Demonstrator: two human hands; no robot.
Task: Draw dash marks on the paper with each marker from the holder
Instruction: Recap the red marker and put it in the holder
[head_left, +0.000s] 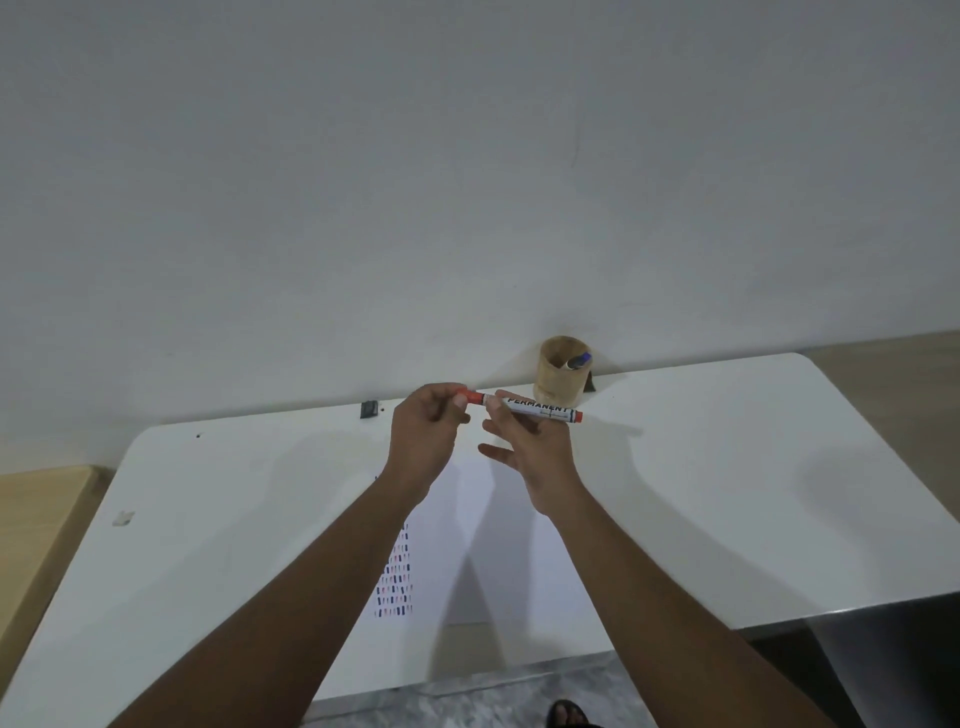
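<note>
A red permanent marker (540, 409) with a white barrel lies level in the air above the table, held by both hands. My left hand (423, 436) pinches its red cap end. My right hand (530, 449) grips the barrel from below. Under my arms lies the white paper (467, 551), with rows of red, blue and dark dash marks along its left side. The round wooden holder (562, 373) stands at the table's far edge, just beyond the marker, with a blue-capped marker (580, 359) leaning inside it.
The white table (727, 493) has rounded corners and stands against a plain wall. A small dark object (369, 409) lies at its far edge to the left of my hands. Wooden floor shows at both sides; a foot (569, 714) is below.
</note>
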